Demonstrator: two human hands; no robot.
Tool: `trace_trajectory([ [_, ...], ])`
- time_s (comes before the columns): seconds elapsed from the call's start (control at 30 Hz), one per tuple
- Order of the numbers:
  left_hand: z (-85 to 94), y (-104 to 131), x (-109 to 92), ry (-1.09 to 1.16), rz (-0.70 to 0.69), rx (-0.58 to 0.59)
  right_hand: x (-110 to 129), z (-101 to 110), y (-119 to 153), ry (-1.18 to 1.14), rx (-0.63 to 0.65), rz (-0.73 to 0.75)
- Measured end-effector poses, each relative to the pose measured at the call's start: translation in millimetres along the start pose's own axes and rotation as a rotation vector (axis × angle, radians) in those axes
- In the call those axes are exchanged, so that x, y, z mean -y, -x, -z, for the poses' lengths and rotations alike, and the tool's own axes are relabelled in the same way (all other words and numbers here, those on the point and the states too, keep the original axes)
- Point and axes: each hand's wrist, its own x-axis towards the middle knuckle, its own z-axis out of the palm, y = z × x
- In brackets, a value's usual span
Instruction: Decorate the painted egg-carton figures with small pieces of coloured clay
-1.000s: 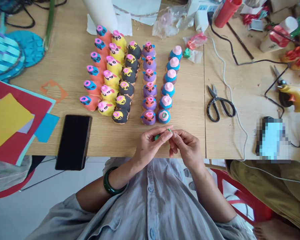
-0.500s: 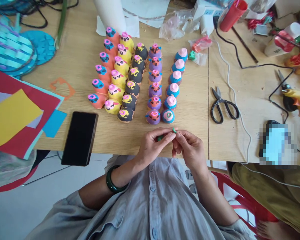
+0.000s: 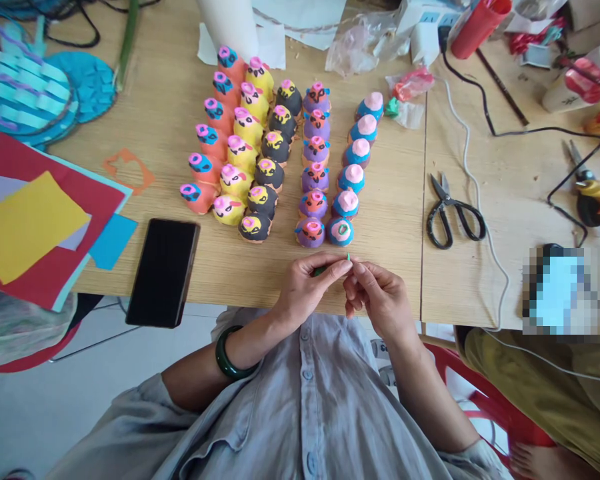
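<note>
My left hand (image 3: 307, 288) and my right hand (image 3: 380, 297) meet over the near table edge. Both pinch a small piece of green clay (image 3: 348, 257) between fingertips; more green shows under my left fingers. Just beyond the hands stand several rows of painted clay figures (image 3: 275, 143): orange, yellow, black, purple and blue ones with pink tops. The nearest blue figure (image 3: 341, 231) has a green ring on its pink top.
A black phone (image 3: 163, 271) lies at the near left edge. Coloured paper sheets (image 3: 35, 230) sit far left. Black scissors (image 3: 450, 213), cables and a yellow glue gun (image 3: 597, 200) lie to the right. Another person's leg (image 3: 545, 373) is at the lower right.
The view has drifted, so the table contents sit further right in frame. Both hands stay together on the green clay, fingertips shifting only slightly.
</note>
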Motion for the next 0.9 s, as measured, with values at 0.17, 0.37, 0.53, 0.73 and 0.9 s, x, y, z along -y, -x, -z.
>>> trace_trajectory([
  [0.17, -1.3, -0.8, -0.3, 0.027, 0.033, -0.033, 0.0, -1.1, -1.0, -0.059, -0.024, -0.017],
  [0.37, -1.3, 0.8, 0.1, 0.069, 0.131, 0.008, 0.3, -1.7, -1.8, -0.118, -0.068, -0.016],
  [0.53, -0.9, -1.0, 0.0, 0.092, 0.117, -0.053, -0.2, -1.2, -1.1, -0.077, 0.002, -0.055],
  [0.73, -3.0, 0.1, -0.6, 0.153, 0.144, -0.081, -1.3, -5.6, -1.6, -0.118, -0.033, -0.012],
  [0.9, -2.3, 3.2, -4.4, 0.197, 0.207, -0.006, 0.1, -6.9, -2.2, -0.150, -0.089, 0.011],
])
